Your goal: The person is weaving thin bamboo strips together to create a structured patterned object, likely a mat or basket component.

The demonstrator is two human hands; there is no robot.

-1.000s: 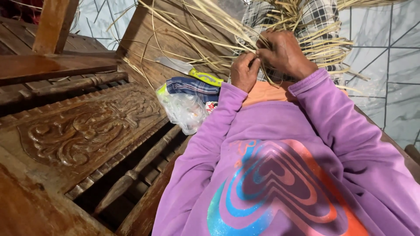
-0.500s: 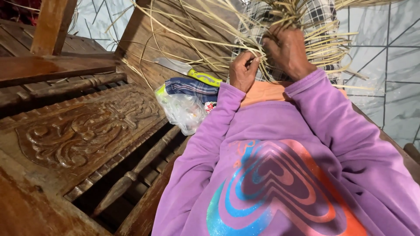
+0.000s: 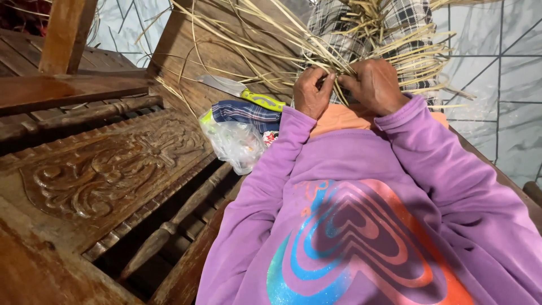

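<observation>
At the far middle of the scene, over the lap, both hands work in a mass of pale straw strips (image 3: 350, 42), dry, flat and yellow-tan, which fan out in loose ends to the left, right and far side and are partly woven where they cross. The left hand (image 3: 312, 93) has its fingers (image 3: 327, 79) curled and pinched on a few strips; the right hand (image 3: 375, 86) is clenched on the strips just beside it, knuckles up, and the two hands almost touch. Both arms wear purple sleeves (image 3: 429, 152) of a sweatshirt with a swirled heart print in blue, orange and pink. Under the straw lies checked black-and-white cloth (image 3: 412, 17), and an orange cloth (image 3: 344, 117) shows just near of the hands. Left of the left hand, a knife (image 3: 243, 93) with a grey blade and a yellow-green handle lies on the wooden surface (image 3: 209, 53), touching a folded blue plaid cloth (image 3: 244, 111). Near of that cloth sits a crumpled clear plastic bag (image 3: 234, 144) with a green edge, and a small red-and-white wrapper (image 3: 271, 137) shows beside it; its contents cannot be told. Carved dark wood furniture (image 3: 101, 175) with a leaf relief and turned spindles fills the near left. Pale tiled floor (image 3: 502, 85) shows at the right.
</observation>
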